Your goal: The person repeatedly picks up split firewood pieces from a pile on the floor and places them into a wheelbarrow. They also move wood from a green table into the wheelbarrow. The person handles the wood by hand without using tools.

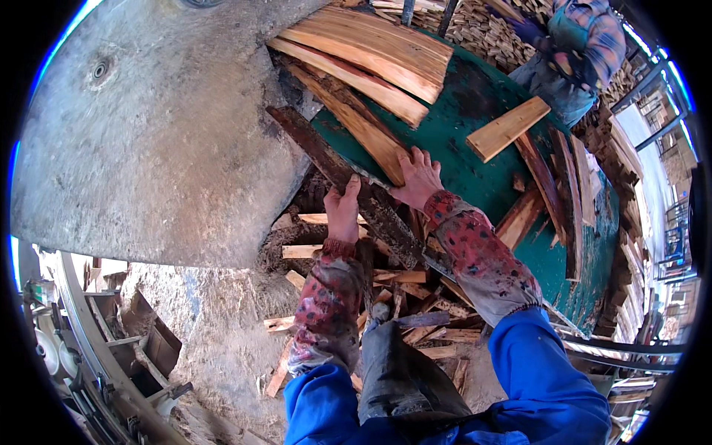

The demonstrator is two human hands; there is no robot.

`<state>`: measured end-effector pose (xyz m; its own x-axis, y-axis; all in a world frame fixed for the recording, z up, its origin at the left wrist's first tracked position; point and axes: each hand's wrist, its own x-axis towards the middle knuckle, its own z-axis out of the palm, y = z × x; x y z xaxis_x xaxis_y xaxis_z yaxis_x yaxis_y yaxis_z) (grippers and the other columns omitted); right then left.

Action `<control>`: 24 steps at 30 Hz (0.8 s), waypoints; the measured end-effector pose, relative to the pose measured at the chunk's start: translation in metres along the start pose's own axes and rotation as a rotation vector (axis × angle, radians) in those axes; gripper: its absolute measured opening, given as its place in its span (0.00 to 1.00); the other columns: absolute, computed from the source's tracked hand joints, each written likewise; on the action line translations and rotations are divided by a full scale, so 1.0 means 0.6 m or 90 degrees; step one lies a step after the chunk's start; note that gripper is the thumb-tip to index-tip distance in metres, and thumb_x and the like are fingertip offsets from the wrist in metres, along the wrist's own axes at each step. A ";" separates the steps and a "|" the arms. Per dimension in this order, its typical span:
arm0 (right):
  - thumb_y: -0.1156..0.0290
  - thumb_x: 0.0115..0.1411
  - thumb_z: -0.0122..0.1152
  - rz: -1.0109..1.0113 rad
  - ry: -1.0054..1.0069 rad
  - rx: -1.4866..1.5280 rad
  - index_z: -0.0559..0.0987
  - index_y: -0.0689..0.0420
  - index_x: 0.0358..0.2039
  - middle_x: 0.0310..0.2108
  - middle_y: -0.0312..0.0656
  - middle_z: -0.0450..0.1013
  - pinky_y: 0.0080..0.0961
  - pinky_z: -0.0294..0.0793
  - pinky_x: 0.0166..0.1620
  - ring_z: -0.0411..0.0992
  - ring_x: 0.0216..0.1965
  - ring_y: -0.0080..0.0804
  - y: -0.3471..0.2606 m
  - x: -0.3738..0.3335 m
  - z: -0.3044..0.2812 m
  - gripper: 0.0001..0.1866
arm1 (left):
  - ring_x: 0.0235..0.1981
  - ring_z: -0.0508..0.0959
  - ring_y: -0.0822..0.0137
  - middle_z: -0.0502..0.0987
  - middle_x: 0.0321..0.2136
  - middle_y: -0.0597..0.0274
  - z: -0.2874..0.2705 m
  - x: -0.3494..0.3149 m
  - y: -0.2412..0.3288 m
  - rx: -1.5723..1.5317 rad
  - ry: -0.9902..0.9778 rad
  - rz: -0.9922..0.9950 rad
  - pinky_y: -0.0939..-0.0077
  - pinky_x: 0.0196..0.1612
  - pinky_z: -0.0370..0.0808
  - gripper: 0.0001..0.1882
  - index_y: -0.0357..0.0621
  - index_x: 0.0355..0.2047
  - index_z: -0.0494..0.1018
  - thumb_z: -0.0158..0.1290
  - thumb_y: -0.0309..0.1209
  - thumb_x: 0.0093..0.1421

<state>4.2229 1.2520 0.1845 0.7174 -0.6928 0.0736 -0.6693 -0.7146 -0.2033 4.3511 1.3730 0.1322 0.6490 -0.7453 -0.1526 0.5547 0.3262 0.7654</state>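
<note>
A long, dark bark-covered slab runs slantwise from the grey metal plate's edge down toward my legs. My left hand is closed on its near side, with the thumb on top. Just to the right, my right hand grips the near end of a narrow plank with a bark edge, its thumb and fingers on either side of that end. The undersides of both grips are hidden. Beyond my hands, a wide sawn board and a paler strip lie on the green tabletop.
A large grey metal plate fills the left. Loose boards, including a short plank, lie on the green top. Offcuts are heaped below by my legs. Another person stands at the far right, near stacked wood.
</note>
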 end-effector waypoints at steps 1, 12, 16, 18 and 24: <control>0.59 0.40 0.69 -0.006 -0.001 0.005 0.61 0.59 0.59 0.57 0.58 0.55 0.53 0.59 0.53 0.53 0.59 0.59 -0.004 0.012 0.003 0.46 | 0.38 0.74 0.74 0.77 0.39 0.64 -0.010 0.023 -0.009 0.013 0.007 0.011 0.79 0.43 0.70 0.12 0.35 0.43 0.73 0.54 0.30 0.62; 0.69 0.40 0.65 -0.036 -0.072 0.304 0.58 0.66 0.60 0.53 0.57 0.59 0.36 0.61 0.60 0.60 0.56 0.53 -0.017 -0.060 -0.022 0.45 | 0.40 0.73 0.72 0.75 0.43 0.63 0.031 0.039 0.024 -0.017 0.060 -0.160 0.76 0.42 0.72 0.23 0.34 0.49 0.69 0.61 0.35 0.57; 0.68 0.41 0.67 -0.094 -0.120 0.307 0.57 0.67 0.60 0.53 0.60 0.59 0.38 0.60 0.60 0.58 0.57 0.55 -0.038 -0.115 -0.025 0.47 | 0.37 0.76 0.69 0.76 0.39 0.60 0.039 0.022 0.011 -0.074 0.074 -0.072 0.74 0.43 0.74 0.22 0.35 0.47 0.70 0.63 0.29 0.54; 0.66 0.42 0.69 -0.118 -0.108 0.293 0.61 0.67 0.59 0.53 0.59 0.61 0.39 0.62 0.59 0.60 0.56 0.54 -0.043 -0.112 -0.028 0.44 | 0.37 0.77 0.68 0.77 0.38 0.60 0.027 0.031 0.000 -0.038 0.077 -0.057 0.74 0.43 0.74 0.21 0.34 0.46 0.70 0.62 0.25 0.52; 0.57 0.48 0.69 -0.178 -0.052 0.252 0.73 0.62 0.49 0.51 0.54 0.66 0.39 0.65 0.56 0.65 0.54 0.52 0.032 0.048 -0.033 0.31 | 0.36 0.77 0.67 0.77 0.38 0.61 -0.003 0.045 -0.005 -0.011 0.090 -0.117 0.73 0.42 0.74 0.23 0.33 0.46 0.69 0.59 0.21 0.48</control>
<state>4.2265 1.2164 0.2019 0.8825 -0.4585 0.1050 -0.3351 -0.7695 -0.5436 4.3678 1.3530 0.1244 0.6024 -0.7041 -0.3760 0.6780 0.2029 0.7065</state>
